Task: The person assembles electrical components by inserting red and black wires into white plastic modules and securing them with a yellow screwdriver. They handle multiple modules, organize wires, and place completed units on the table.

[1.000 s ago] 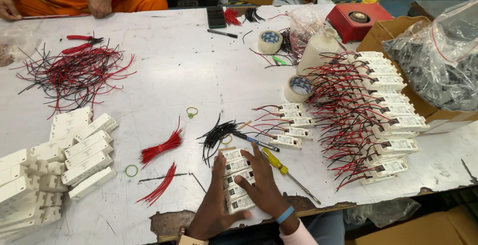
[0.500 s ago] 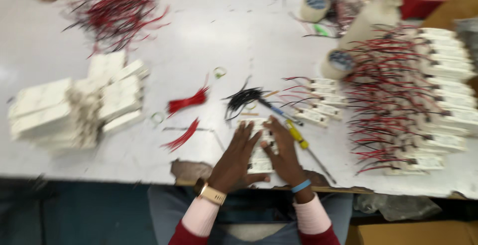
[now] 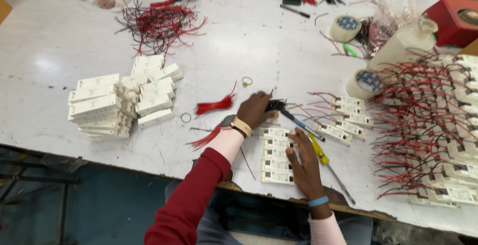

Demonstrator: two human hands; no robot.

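Since the earlier frame our left hand has reached forward, fingers closing on the black wire bundle; our right hand rests open, nearer us, on white modules.

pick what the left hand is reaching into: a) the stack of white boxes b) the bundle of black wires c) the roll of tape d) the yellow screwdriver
b, the left hand has its fingers on the bundle of black wires, apart from the tape, boxes and screwdriver.
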